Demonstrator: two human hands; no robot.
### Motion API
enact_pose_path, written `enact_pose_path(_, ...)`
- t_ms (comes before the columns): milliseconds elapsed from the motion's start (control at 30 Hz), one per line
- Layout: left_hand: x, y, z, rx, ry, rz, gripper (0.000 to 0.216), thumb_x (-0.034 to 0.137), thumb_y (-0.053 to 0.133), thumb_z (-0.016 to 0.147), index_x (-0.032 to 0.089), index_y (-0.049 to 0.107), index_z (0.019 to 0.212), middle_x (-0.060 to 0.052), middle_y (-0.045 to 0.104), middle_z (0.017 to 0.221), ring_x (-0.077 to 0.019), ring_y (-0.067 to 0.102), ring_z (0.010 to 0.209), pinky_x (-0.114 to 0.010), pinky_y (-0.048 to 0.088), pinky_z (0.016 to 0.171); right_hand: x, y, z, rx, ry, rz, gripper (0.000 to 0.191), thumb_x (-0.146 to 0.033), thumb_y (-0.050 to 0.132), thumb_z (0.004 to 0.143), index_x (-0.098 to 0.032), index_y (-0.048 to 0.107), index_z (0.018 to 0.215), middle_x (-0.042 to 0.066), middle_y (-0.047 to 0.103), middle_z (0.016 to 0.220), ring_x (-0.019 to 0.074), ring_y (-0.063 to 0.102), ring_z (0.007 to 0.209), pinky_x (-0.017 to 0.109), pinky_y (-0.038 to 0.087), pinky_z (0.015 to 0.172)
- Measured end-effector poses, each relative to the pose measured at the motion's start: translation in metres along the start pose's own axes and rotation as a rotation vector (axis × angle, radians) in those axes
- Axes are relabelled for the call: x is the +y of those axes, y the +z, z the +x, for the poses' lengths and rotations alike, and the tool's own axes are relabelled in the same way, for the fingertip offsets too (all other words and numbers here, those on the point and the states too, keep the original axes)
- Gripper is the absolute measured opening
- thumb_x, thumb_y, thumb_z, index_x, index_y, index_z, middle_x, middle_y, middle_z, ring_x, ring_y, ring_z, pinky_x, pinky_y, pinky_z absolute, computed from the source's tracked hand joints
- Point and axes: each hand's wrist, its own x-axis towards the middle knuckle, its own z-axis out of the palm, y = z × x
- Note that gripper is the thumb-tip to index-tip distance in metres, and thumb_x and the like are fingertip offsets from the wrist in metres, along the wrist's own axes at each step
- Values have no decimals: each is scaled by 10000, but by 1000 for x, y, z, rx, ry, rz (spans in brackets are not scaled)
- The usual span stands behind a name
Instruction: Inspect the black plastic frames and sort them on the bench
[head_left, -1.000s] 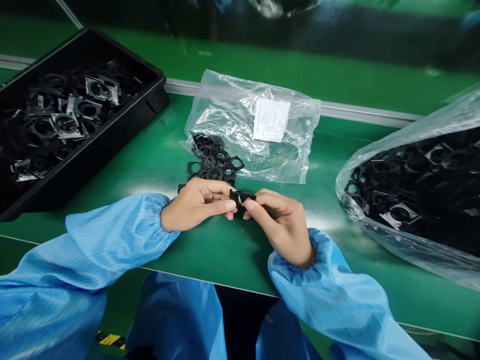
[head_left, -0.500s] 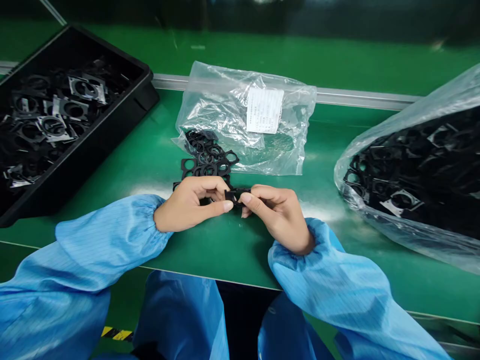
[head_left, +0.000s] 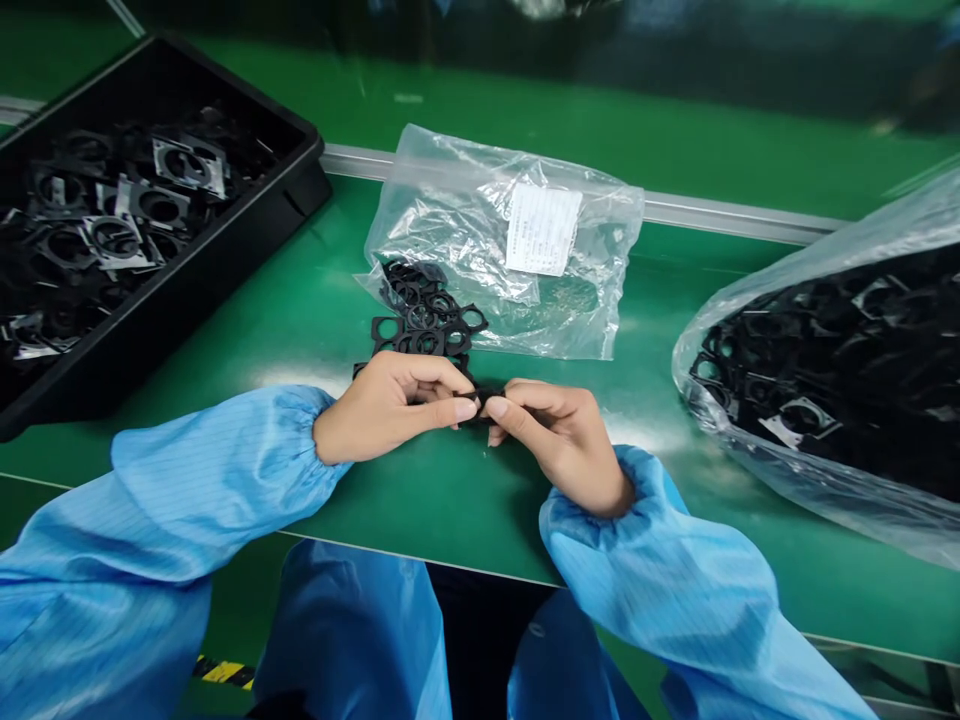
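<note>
Between the fingertips of both hands is a small black part (head_left: 484, 396), mostly covered by the fingers. My left hand (head_left: 390, 405) pinches its left side with thumb and forefinger. From the other side, my right hand (head_left: 559, 430) grips it the same way, the two thumbs almost meeting. Just beyond my left hand lies a pile of flat black frames with round holes (head_left: 427, 320), partly inside the mouth of a clear plastic bag (head_left: 577, 320). A white printed label (head_left: 543, 229) shows on that bag.
A black bin (head_left: 225, 265) full of black frames, some with shiny metal faces, stands at the left. On the right lies a large clear bag (head_left: 712, 400) holding many similar parts (head_left: 802, 420). A metal rail (head_left: 735, 212) runs along the back of the green table (head_left: 450, 500).
The whole view has shifted slightly. My fingertips have closed in on the black part, so less of it shows now, and my left forefinger reaches further over it.
</note>
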Motion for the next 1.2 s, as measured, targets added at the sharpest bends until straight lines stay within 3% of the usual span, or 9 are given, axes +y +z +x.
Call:
enact_pose_path(167, -1, 0, 1, -7, -35, -39, 223, 352, 851, 785, 148, 794, 857, -43, 733, 738, -139, 664, 642, -223, 569, 598, 2, 2, -1, -12, 9, -20, 539, -621, 682, 930, -186, 688, 612, 9, 616, 622, 130, 550, 622, 291, 475, 643)
enact_pose_path(333, -2, -3, 2, -73, -92, -66, 173, 306, 846, 775, 148, 785, 807, -38, 734, 702, -148, 687, 633, -223, 581, 596, 4, 4, 1, 80, 111, 199, 453, -622, 881, 717, -195, 770, 822, 16, 686, 774, 141, 622, 704, 296, 538, 678)
enact_pose_path(633, -1, -9, 8, -162, -71, -179, 175, 293, 880, 773, 151, 778, 757, -32, 731, 676, -155, 703, 616, -242, 600, 612, 4, -1, 3, -33, 212, 448, 264, -397, 948, 712, -196, 788, 769, -24, 693, 728, 95, 617, 634, 258, 557, 668)
enact_pose_path(767, -5, -12, 10, -211, -120, -272, 231, 341, 902, 769, 150, 796, 845, -58, 780, 795, -166, 740, 674, -269, 633, 674, 7, -1, 3, 6, 252, 505, 253, -375, 956, 704, -206, 790, 792, -18, 749, 751, 97, 645, 621, 266, 585, 672)
enact_pose_path(1000, -9, -7, 8, -59, -120, -311, 277, 371, 927, 747, 145, 834, 877, -79, 816, 794, -192, 784, 732, -266, 657, 714, 9, 1, 2, 97, 228, 474, 319, -435, 955, 688, -210, 784, 836, -11, 761, 743, 113, 682, 593, 287, 632, 654)
enact_pose_path(1200, -3, -1, 4, 69, -59, -160, 233, 351, 894, 757, 143, 833, 844, -57, 817, 761, -199, 795, 709, -239, 656, 668, 10, 6, 1, 202, 134, 408, 191, -354, 933, 727, -220, 826, 812, -29, 718, 702, 102, 667, 558, 266, 604, 615)
